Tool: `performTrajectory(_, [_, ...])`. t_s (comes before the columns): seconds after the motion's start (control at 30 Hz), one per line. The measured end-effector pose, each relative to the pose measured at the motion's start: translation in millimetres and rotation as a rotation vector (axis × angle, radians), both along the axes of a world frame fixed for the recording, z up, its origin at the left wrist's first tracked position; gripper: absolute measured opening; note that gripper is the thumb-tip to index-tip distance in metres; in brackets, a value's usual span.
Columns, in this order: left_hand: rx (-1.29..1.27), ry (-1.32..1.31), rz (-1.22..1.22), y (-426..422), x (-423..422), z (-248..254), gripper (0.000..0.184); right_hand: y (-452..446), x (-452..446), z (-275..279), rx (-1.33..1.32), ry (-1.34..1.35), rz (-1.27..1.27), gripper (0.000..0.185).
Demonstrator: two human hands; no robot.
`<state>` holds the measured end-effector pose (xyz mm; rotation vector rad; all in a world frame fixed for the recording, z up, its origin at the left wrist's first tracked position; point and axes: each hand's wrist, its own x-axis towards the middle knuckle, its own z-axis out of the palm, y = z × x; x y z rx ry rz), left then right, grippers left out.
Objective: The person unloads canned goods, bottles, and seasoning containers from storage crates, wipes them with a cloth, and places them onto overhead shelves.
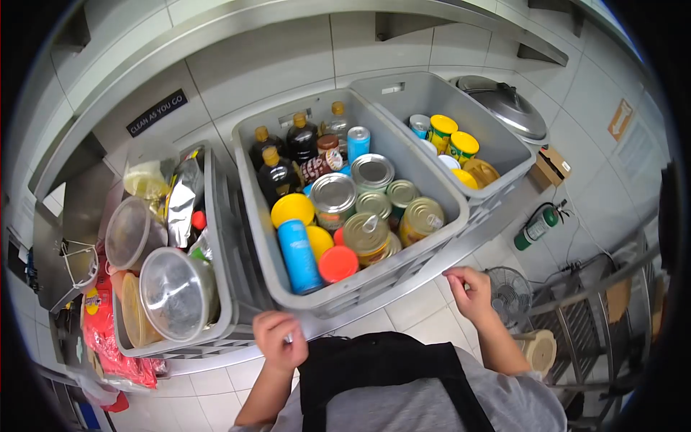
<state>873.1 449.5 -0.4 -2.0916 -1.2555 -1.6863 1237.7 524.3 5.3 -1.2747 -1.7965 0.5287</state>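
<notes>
My left hand (280, 341) is curled closed in front of the gap between the left and middle crates. A small pale spot shows at its fingers; I cannot make out what it is. My right hand (469, 291), loosely curled with nothing visible in it, hovers off the middle crate's front right corner. The middle grey crate (253, 216) holds dark bottles (303, 137), several food cans (373, 171), a blue can (299, 252) and a red-lidded jar (338, 264). In the left crate (219, 237) sit clear plastic tubs (176, 294) and a foil pouch (185, 191).
Behind on the right, another grey crate (504, 173) contains yellow tins (462, 145). A lidded steel pot (504, 108) stands beyond it. A fan (507, 291), fire extinguisher (536, 229) and rack (586, 324) are at right. Red plastic packs (108, 324) lie at left.
</notes>
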Motion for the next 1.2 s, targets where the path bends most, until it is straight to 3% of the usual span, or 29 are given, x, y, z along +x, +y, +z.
performTrajectory(0.07, [-0.083, 0.041, 0.185, -4, 12, 7, 0.020, 41, 12, 28, 0.358, -0.085, 0.160, 0.014])
performTrajectory(0.2, [-0.192, 0.071, 0.393, -6, 42, 26, 0.024, 90, 7, 72, 0.600, -0.223, 0.213, 0.022])
performTrajectory(0.3, [-0.205, 0.112, 0.462, -8, 60, 33, 0.024, 108, 0, 49, 0.551, -0.348, 0.251, 0.031])
performTrajectory(0.4, [-0.232, 0.198, 0.507, -7, 73, 41, 0.026, 110, 4, 33, 0.541, -0.269, 0.292, 0.036])
performTrajectory(0.6, [-0.304, 0.254, 0.481, 26, 90, 43, 0.037, 112, 10, 38, 0.498, -0.242, 0.343, 0.034])
performTrajectory(0.67, [-0.314, 0.440, 0.606, 34, 92, 39, 0.045, 114, 13, 41, 0.484, -0.178, 0.400, 0.025])
performTrajectory(0.77, [-0.299, 0.407, 0.613, 37, 91, 35, 0.053, 131, 41, 76, 0.502, -0.128, 0.349, 0.016])
performTrajectory(0.9, [-0.324, 0.361, 0.575, 37, 95, 41, 0.059, 216, 102, 126, 0.388, -0.367, 0.064, 0.015])
performTrajectory(0.97, [-0.339, 0.356, 0.561, 36, 96, 45, 0.061, 287, 116, 137, 0.015, -0.622, -0.091, 0.024])
performTrajectory(1.03, [-0.369, 0.325, 0.526, 36, 96, 49, 0.064, 378, 135, 100, -0.016, -0.851, -0.070, 0.044])
performTrajectory(1.13, [-0.418, 0.323, 0.484, 32, 95, 54, 0.065, 469, 144, 46, -0.361, -1.131, 0.091, 0.094])
performTrajectory(1.17, [-0.426, 0.308, 0.460, 29, 92, 51, 0.067, 492, 155, 16, -0.462, -1.083, 0.053, 0.112])
performTrajectory(1.2, [-0.442, 0.295, 0.452, 28, 91, 51, 0.066, 499, 152, 1, -0.455, -1.122, 0.023, 0.116])
